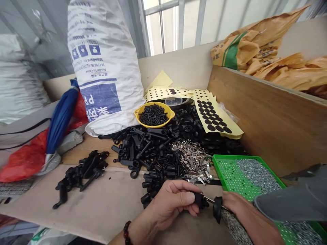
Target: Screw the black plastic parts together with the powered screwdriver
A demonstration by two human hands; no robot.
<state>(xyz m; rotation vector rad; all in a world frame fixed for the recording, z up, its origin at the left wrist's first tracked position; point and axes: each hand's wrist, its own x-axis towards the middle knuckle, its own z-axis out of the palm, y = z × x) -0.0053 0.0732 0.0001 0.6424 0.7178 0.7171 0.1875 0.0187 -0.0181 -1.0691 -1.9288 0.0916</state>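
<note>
There is one thin metal rod, one yellow basin, one blue umbrella, one bracelet.

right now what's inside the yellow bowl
The yellow bowl holds a heap of small black pieces, many of them long and thin. That heap covers the bottom, so whatever lies underneath cannot be seen.

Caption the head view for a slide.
Left hand holds a black piece near the right hand, before heaped black parts and a green tray.
</note>
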